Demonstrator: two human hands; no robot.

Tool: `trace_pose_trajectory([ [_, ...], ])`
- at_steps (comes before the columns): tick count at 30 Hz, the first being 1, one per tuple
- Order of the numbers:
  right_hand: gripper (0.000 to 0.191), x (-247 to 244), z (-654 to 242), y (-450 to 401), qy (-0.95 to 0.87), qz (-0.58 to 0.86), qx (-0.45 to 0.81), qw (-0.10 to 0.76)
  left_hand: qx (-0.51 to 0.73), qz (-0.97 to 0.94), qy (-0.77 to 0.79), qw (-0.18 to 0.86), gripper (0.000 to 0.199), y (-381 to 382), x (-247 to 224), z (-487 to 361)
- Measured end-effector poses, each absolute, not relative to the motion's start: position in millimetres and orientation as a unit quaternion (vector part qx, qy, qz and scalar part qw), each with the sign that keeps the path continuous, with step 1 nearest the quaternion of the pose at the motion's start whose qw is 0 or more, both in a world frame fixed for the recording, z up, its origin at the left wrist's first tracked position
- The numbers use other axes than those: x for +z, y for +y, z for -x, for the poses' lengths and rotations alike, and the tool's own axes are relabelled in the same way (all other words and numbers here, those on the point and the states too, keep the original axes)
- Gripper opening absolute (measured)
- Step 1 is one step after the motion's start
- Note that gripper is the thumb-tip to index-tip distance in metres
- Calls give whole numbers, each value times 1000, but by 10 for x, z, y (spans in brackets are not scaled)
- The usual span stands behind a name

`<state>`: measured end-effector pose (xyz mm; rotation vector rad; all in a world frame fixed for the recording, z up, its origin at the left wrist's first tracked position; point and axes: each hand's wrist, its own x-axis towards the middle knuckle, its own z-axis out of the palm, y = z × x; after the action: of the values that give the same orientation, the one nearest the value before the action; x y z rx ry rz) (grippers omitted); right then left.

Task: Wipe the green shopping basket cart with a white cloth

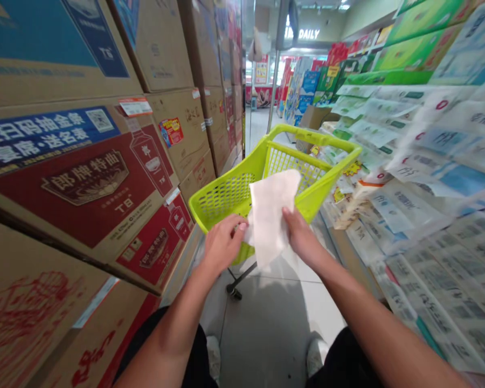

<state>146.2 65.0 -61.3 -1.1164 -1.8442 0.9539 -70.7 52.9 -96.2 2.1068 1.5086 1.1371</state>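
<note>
A soft white cloth point(272, 215), perhaps a paper towel, hangs partly unfolded in front of me; its exact material cannot be told. My right hand point(301, 234) pinches its right edge, thumb on the near face. At its left edge, my left hand point(225, 241) has curled fingers and the thumb closed on a whitish fold of it. Just beyond both hands stands a lime-green shopping cart point(222, 202) with a perforated basket, its near side partly hidden by the cloth. A black caster point(233, 292) shows below it.
Stacked cardboard cartons point(81, 183) rise close on the left. Packs in white and pale-blue wrapping point(428, 161) are piled on the right, with green boxes point(420, 27) above. Pale floor tiles point(267, 323) lie between my shoes. A metal post point(274, 86) stands beyond the cart.
</note>
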Motion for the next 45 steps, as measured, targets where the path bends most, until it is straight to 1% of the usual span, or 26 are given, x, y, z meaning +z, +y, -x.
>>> trace_pose_trajectory([
  [2,65,-623,-1333,552,-743,391,397,372,412,-718,537,163,39,499,-933,602],
  [5,66,-633,-1197,455,-775,321,394,375,430,-675,571,184,34,548,-925,591],
  [7,63,-638,-1173,457,-782,313,399,362,442,-660,568,218,34,609,-942,655],
  [9,59,-643,-1190,503,-777,335,409,342,459,-650,554,244,44,655,-969,723],
  [11,56,-653,-1221,564,-773,346,411,337,468,-642,550,257,58,669,-997,762],
  [13,50,-679,-1237,616,-762,344,405,369,465,-641,548,270,70,659,-1025,766],
  [15,46,-726,-1226,651,-739,354,392,418,459,-644,540,288,76,643,-1055,750],
  [16,49,-756,-1211,663,-722,364,389,441,460,-646,532,297,76,636,-1070,738],
  [17,57,-789,-1193,673,-703,375,391,462,461,-648,524,305,75,632,-1084,727],
  [21,94,-897,-1140,706,-636,379,416,528,472,-661,497,307,71,619,-1110,702],
  [23,105,-911,-1145,724,-623,362,428,546,457,-685,495,276,62,604,-1096,704],
  [25,111,-898,-1169,745,-618,340,454,544,432,-720,493,228,52,588,-1078,712],
  [26,108,-884,-1183,755,-621,332,464,537,421,-733,492,206,50,584,-1074,716],
  [27,100,-869,-1198,765,-629,326,468,528,415,-742,492,189,49,583,-1075,721],
  [29,69,-831,-1220,775,-653,323,454,513,418,-748,483,182,49,594,-1092,727],
  [31,38,-785,-1233,768,-669,326,419,521,448,-741,454,207,47,616,-1115,729],
  [32,29,-757,-1240,757,-671,331,393,535,470,-733,437,225,46,628,-1123,728],
  [33,24,-724,-1250,742,-669,340,359,554,497,-719,423,241,44,638,-1126,727],
  [35,20,-648,-1291,709,-665,361,283,590,559,-666,421,259,39,652,-1111,727],
  [37,24,-569,-1364,688,-658,377,231,610,626,-587,436,271,35,655,-1072,732],
  [38,28,-534,-1410,685,-652,384,231,612,655,-545,440,284,33,651,-1045,736],
  [40,29,-472,-1503,689,-624,395,272,616,694,-475,432,326,34,630,-980,740],
  [42,26,-410,-1577,689,-572,410,348,619,705,-438,411,377,38,588,-910,730],
  [43,24,-373,-1602,681,-546,415,393,613,702,-429,403,401,40,562,-878,719],
  [45,19,-289,-1632,647,-513,414,488,572,678,-428,399,445,42,514,-830,695],
])
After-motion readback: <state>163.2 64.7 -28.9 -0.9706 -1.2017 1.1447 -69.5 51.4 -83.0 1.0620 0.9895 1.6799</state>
